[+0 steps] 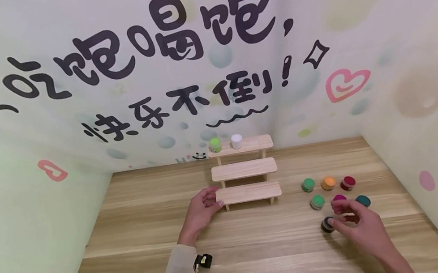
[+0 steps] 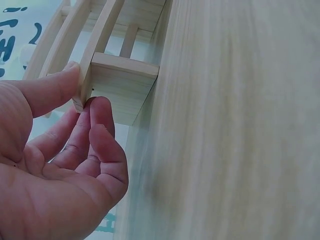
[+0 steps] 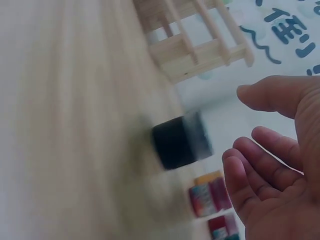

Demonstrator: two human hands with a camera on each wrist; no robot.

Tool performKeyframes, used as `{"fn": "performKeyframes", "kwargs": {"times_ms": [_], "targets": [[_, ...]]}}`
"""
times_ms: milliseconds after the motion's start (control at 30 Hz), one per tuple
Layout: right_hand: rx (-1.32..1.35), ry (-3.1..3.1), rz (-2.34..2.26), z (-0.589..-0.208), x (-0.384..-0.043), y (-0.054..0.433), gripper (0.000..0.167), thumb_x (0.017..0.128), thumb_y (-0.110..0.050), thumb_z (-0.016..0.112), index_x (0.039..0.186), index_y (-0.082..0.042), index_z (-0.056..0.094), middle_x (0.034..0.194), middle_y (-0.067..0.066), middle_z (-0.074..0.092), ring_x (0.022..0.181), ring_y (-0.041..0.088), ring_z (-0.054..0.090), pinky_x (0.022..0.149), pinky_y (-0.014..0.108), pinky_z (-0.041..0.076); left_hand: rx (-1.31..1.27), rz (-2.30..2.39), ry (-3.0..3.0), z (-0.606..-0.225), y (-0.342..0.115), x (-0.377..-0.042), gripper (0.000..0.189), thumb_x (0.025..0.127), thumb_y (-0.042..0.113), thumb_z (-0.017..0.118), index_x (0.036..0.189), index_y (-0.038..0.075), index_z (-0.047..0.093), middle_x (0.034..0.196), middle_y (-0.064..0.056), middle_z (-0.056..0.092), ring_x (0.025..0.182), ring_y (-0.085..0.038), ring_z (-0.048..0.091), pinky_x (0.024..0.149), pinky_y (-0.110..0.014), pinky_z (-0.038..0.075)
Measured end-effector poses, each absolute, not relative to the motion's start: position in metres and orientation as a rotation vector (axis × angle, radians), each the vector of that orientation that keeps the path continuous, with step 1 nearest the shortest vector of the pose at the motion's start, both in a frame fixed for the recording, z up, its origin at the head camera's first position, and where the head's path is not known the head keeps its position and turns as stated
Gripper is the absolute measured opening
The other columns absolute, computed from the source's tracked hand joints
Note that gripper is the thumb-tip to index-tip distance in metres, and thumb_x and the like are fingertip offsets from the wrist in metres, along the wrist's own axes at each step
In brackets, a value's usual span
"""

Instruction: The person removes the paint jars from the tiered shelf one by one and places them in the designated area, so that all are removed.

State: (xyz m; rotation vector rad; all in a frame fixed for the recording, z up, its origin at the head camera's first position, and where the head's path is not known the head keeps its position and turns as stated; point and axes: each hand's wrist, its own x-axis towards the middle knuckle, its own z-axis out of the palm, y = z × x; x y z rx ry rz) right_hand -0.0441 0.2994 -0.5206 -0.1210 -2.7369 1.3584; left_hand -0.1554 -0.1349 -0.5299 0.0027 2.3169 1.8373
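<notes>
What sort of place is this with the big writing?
Probably a small indoor corner set up for tabletop activities. Printed walls stand on three sides of a wood-patterned surface, which holds a little stepped shelf and small coloured pots.

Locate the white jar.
In the head view, the white jar stands on the top shelf, just right of the light green jar.
</notes>
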Motion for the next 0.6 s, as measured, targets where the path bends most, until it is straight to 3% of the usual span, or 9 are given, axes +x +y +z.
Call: {"fn": "performKeyframes", "kwargs": {"times_ms": [300, 600], "targets": [[0.068, -2.636, 1.312, -0.501, -0.065, 0.285, 0.039, 0.094, -0.016, 0.083, 0.128, -0.005, 0.069, 0.116, 0.015, 0.074, 0.094, -0.001, 0.066, 0.079, 0.016, 0.057, 0.015, 1.816, 2.349, -0.527, -0.135, -0.155, 0.045, 0.095, 0.010, 0.079, 0.138, 0.007, 0.065, 0.121, -0.015, 0.070, 0.099, -0.021, 0.067, 0.081, -0.029, 0.056], [0.185, -2.562, 1.345, -0.486, -0.084, 0.271, 0.041, 0.093, -0.013, 0.083, 0.130, -0.005, 0.069, 0.115, 0.015, 0.073, 0.094, -0.002, 0.067, 0.077, 0.016, 0.057, 0.012, 1.809, 2.351, -0.529, -0.135, -0.155, 0.045, 0.096, 0.010, 0.078, 0.139, 0.008, 0.065, 0.121, -0.015, 0.070, 0.099, -0.021, 0.067, 0.080, -0.029, 0.056]]}}
